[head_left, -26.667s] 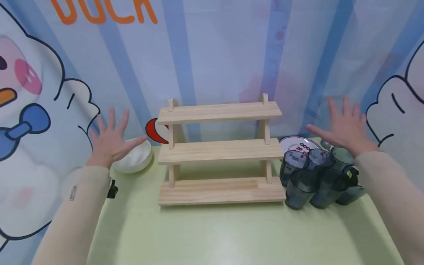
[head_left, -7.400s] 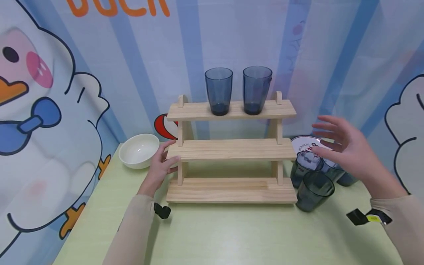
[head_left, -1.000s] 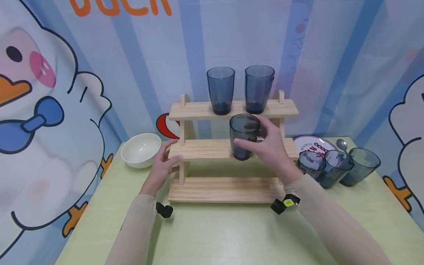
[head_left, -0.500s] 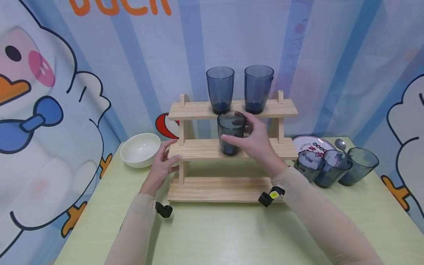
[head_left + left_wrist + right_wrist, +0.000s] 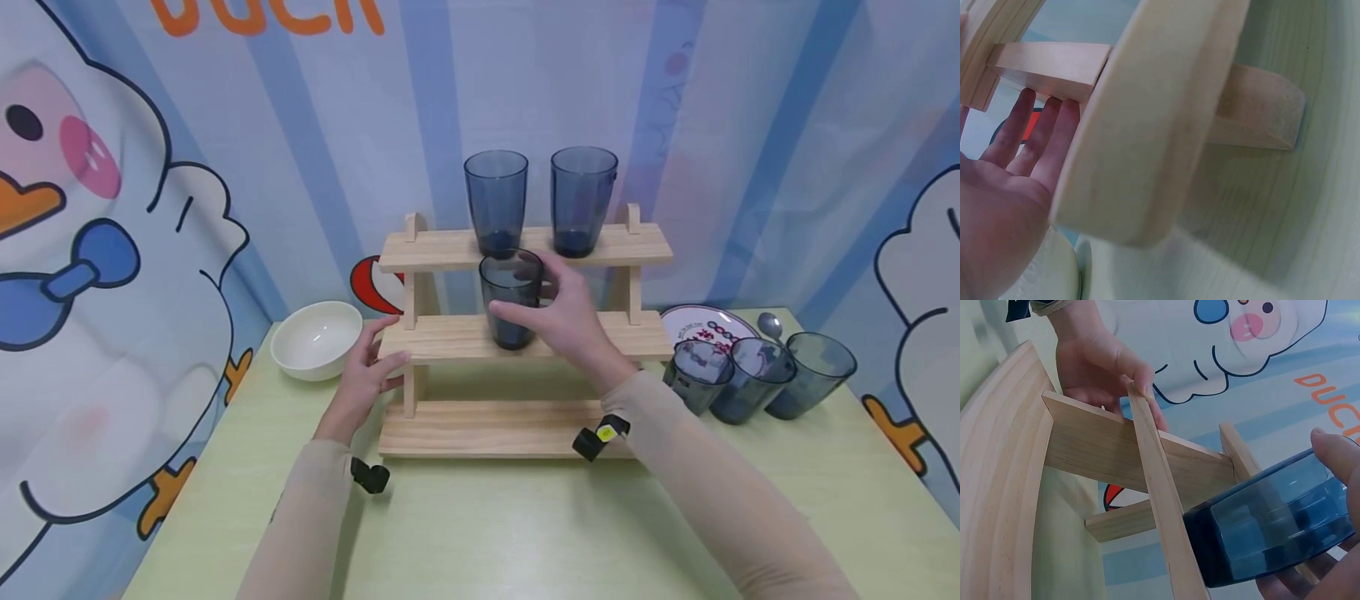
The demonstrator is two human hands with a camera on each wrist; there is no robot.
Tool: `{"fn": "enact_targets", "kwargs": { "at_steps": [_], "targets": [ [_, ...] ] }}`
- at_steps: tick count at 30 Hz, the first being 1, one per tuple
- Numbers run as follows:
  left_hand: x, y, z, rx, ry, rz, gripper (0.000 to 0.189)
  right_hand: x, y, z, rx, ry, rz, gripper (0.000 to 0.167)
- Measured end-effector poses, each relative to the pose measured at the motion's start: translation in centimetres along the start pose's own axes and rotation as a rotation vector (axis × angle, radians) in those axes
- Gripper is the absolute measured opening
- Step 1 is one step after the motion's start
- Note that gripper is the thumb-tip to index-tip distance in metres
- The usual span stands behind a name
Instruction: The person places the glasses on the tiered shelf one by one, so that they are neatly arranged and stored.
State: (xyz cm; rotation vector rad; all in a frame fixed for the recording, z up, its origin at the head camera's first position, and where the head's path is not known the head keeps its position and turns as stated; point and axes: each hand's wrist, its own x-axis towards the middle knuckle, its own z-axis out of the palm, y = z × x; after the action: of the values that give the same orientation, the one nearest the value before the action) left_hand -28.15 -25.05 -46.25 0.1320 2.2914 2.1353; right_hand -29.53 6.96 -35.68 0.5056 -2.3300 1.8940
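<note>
With my right hand (image 5: 573, 321) I grip a dark blue drinking glass (image 5: 504, 285), thumb in front and fingers behind. It stands upright on the middle board of the three-tier wooden rack (image 5: 495, 429), left of centre. In the right wrist view the base of the glass (image 5: 1260, 522) meets the board's face. My left hand (image 5: 362, 390) holds the left end of that middle board; its thumb lies at the board's edge and its fingers reach behind the side support (image 5: 1054, 62). Two similar glasses, a left one (image 5: 496, 200) and a right one (image 5: 583, 200), stand on the top board.
Right of the rack are three more glasses: a near-rack one (image 5: 701, 379), a middle one (image 5: 753, 383) and an outer one (image 5: 813, 379). Behind them lie a patterned plate (image 5: 684, 320) and a spoon (image 5: 770, 323). A white bowl (image 5: 315, 346) sits at the left, before a cartoon curtain.
Over the last second my right hand has moved the glass left along the middle board. My left hand stays put. Earlier, the rack stood bare and all the glasses were at the right.
</note>
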Motion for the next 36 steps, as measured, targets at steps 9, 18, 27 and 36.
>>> {"fn": "enact_targets", "kwargs": {
  "at_steps": [9,18,27,36],
  "targets": [
    [0.0,0.2,0.0,-0.001,0.000,0.005,0.064,0.0,-0.4,0.4,-0.043,-0.018,0.012,0.082],
    [0.2,-0.1,-0.3,0.001,-0.004,0.002,0.064,-0.1,-0.4,0.9,-0.097,0.004,0.024,0.085],
    [0.1,-0.3,-0.2,-0.007,-0.008,0.004,0.064,-0.5,-0.7,1.1,-0.111,0.001,0.042,0.088],
    [0.1,-0.2,-0.1,-0.010,-0.007,0.003,0.064,-1.2,-0.5,0.0,-0.091,-0.067,0.075,0.099]
  ]
}}
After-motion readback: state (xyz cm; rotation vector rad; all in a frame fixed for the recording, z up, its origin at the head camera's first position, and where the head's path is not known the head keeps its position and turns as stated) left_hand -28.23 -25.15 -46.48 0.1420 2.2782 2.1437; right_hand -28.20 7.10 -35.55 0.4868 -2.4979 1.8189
